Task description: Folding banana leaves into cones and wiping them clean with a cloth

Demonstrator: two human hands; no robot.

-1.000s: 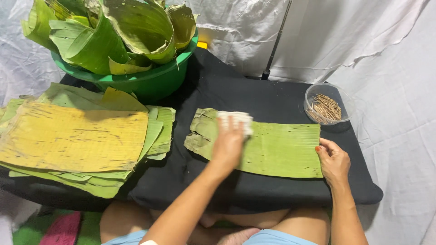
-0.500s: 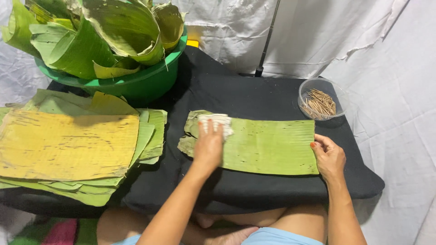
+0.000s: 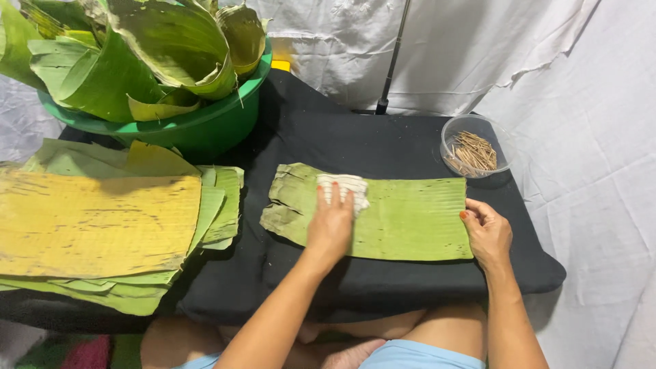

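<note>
A green banana leaf piece (image 3: 410, 215) lies flat on the black cloth-covered table (image 3: 355, 140). My left hand (image 3: 331, 222) presses a white cloth (image 3: 345, 186) onto the left part of the leaf, palm down. My right hand (image 3: 486, 232) rests on the leaf's right edge, fingers holding it flat.
A stack of cut banana leaves, yellow on top (image 3: 96, 215), lies at the left. A green tub (image 3: 205, 126) full of leaves stands at the back left. A clear bowl of small wooden sticks (image 3: 473, 152) sits at the back right. White sheets hang behind and to the right.
My left hand with the white cloth has slid a little along the leaf toward its left part. My right hand stays at the right edge.
</note>
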